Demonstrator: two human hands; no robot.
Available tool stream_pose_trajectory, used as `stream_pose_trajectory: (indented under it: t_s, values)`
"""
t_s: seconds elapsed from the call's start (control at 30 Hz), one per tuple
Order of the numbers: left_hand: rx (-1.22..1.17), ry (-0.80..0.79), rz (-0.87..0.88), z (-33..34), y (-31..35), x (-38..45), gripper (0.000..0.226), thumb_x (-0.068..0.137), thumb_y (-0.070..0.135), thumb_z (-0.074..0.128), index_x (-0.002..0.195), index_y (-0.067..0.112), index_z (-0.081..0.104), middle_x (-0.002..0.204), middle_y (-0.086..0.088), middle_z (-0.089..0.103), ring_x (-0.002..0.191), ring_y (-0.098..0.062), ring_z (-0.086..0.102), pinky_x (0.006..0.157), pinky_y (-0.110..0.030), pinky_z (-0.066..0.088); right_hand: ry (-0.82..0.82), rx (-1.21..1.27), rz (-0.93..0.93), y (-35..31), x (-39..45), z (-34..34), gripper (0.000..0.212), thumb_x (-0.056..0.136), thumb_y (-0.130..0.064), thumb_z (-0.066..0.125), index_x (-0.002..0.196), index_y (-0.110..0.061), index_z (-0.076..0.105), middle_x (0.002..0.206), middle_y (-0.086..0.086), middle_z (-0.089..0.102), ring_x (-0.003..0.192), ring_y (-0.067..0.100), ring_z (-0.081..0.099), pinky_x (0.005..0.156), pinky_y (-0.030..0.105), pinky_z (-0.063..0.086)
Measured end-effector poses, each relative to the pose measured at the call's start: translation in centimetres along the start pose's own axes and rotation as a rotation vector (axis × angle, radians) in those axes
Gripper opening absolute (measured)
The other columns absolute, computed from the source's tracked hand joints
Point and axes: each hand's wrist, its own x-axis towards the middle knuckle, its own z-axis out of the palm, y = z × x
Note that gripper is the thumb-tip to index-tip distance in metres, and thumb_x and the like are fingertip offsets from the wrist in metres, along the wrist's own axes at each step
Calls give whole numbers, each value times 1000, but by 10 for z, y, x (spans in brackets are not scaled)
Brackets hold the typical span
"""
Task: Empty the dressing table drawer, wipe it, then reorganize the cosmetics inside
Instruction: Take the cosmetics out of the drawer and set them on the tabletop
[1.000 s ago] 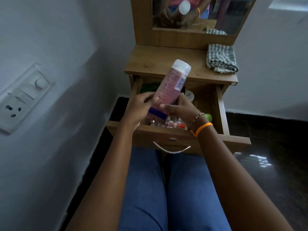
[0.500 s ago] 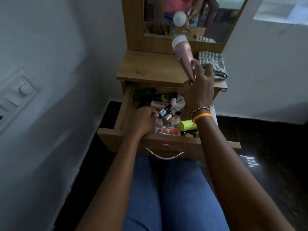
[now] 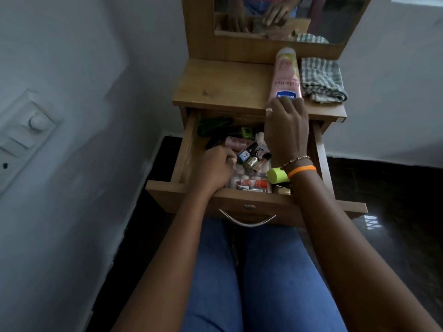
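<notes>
The right hand point(image 3: 285, 130) sets the pink lotion bottle point(image 3: 285, 75) on the tabletop point(image 3: 223, 87) at one o'clock, fingers seemingly loosening; released tilted, it could topple. The left hand point(image 3: 213, 167), curled, digs among cosmetics in the drawer point(image 3: 215, 200).

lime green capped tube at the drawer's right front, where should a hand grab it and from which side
Grip the lime green cap, the only part clearly exposed; its body runs right under the right wrist. The tube lies on its side atop the clutter, so coming from above and pinching across the round cap looks easiest. The left hand is closest.
</notes>
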Motion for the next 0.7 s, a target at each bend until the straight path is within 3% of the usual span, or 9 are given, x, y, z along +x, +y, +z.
stream_pose_trajectory:
  t_s: [0.1,0.2,0.27,0.37,0.43,0.57,0.7]
  values:
    - [-60,-37,-109,0,2,6,27,95,14,47,120,15,59,112,0,58,80,-3,51,58,-16,33,-164,194,164,8,-22,-4,20,82,-13,45,75,-5,62,83,11,66,78,31,60,62,34,47]
    - [-118,-65,-230,6,9,19,35,93,12,51,128,11,53,125,-8,58,109,-21,55,77,-26,41,-430,139,361,16,-27,1,26,87,-14,42,87,-4,66,94,19,67,88,39,61,70,35,48]
    - [-35,-68,-260,15,17,25,36,91,9,53,127,8,53,121,-12,59,107,-25,57,75,-29,43,-522,168,423,14,-26,2,26,91,-16,43,101,-4,64,110,21,62,101,40,57,80,37,46]
    - [91,-55,-292,29,21,29,30,89,5,55,119,6,54,117,-13,58,105,-27,57,81,-33,50,-790,189,313,11,-25,6,40,91,-17,51,131,-18,48,137,17,38,124,38,39,101,43,38]
    - [126,-68,-304,33,20,30,23,90,6,53,113,6,55,111,-10,57,102,-25,56,82,-33,49,-935,138,194,10,-26,12,51,91,-23,53,139,-31,38,145,14,25,131,39,24,108,49,29]
    - [140,-73,-300,35,17,34,27,96,8,44,121,5,53,123,-14,56,106,-26,55,72,-29,42,-1012,102,111,8,-28,16,57,88,-29,54,140,-40,33,147,9,21,131,39,17,111,49,22]
    - [186,-84,-249,40,13,38,31,97,11,41,127,10,51,131,-11,53,104,-23,53,71,-24,42,-1015,85,131,9,-32,11,64,84,-21,62,139,-36,33,147,9,19,131,39,19,111,47,25]
